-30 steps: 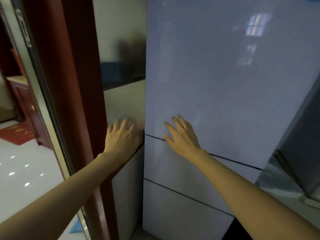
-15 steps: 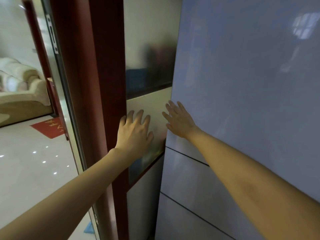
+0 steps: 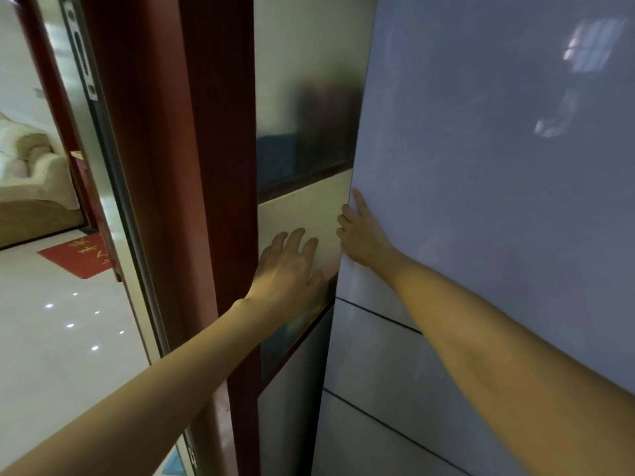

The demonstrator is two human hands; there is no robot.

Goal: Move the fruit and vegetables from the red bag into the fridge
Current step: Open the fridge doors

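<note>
Both hands shifted left: right hand [image 3: 360, 235] now grips fridge door [image 3: 481, 166] edge.

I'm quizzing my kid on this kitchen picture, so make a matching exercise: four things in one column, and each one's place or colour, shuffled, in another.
Things:
1. left hand
2. right hand
3. floor mat
4. sofa

Descriptions:
A. red, on the tiled floor
B. at the fridge door's left edge
C. cream, far left
D. on the pale panel beside the fridge

Pairs: 1-D, 2-B, 3-A, 4-C
</note>
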